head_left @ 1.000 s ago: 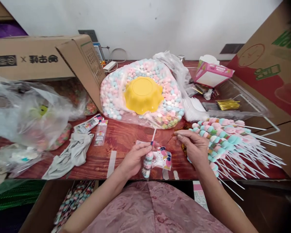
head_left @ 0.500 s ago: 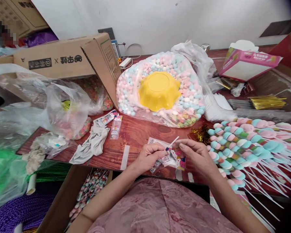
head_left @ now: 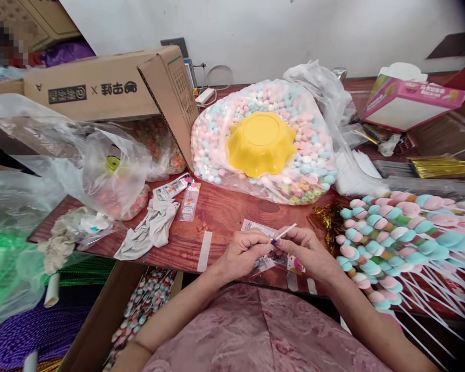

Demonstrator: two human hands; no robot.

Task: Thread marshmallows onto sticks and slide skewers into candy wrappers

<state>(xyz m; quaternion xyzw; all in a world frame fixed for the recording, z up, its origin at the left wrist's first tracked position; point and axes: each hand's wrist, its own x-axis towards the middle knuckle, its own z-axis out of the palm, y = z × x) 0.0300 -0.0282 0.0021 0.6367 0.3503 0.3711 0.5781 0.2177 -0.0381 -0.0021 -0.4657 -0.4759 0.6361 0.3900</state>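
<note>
My left hand (head_left: 243, 253) and my right hand (head_left: 309, 250) meet at the table's front edge, both pinched on one marshmallow skewer in a clear printed wrapper (head_left: 273, 261). Its white stick (head_left: 284, 233) pokes up and to the right between my fingertips. The candy end is mostly hidden under my hands. A pile of finished pastel marshmallow skewers (head_left: 395, 232) lies just right of my right hand, sticks pointing right. Gold twist ties (head_left: 327, 217) lie between that pile and my hands.
A big clear bag of pastel marshmallows (head_left: 232, 134) holds an upturned yellow bowl (head_left: 260, 143) behind my hands. A cardboard box (head_left: 112, 85), plastic bags (head_left: 101, 170) and a grey cloth (head_left: 151, 230) sit left. An open box of wrapped skewers (head_left: 147, 305) stands below the table edge.
My hands have closed in together on the wrapped skewer, and the stick has tilted over to the right. The view has swung to the left.
</note>
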